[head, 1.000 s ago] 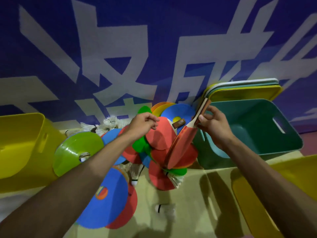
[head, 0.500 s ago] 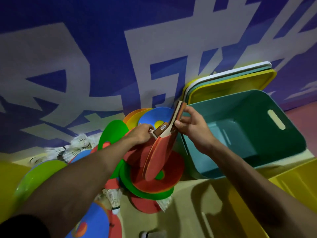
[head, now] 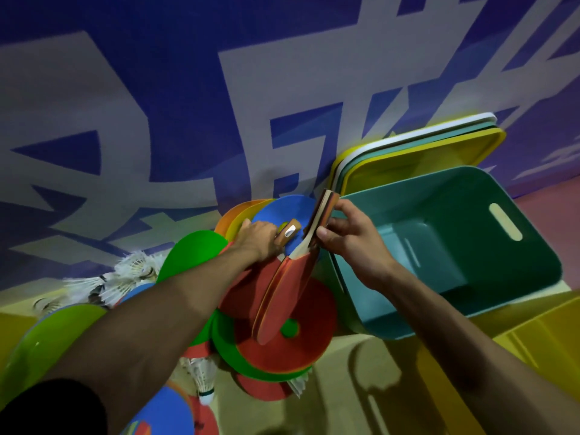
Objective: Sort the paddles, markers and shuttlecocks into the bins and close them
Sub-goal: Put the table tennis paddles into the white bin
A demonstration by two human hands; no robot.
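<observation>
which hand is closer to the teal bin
Right. The right hand, holding red paddles, is at the left rim of the teal bin; the left hand sits farther left on a brown paddle handle.

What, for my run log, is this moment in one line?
right grip: holds paddle | left grip: holds second paddle | teal bin: open, beside hands | lids: stacked behind bin

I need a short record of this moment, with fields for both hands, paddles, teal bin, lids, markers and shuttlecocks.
right hand: grips the handles of the red paddles, blades down
left hand: at a brown paddle handle; grip unclear
teal bin: open, beside the right hand, nothing visible inside
lids: stacked, leaning on the wall behind the bin
markers: coloured discs piled left of the bin
shuttlecocks: by the wall, far left
</observation>
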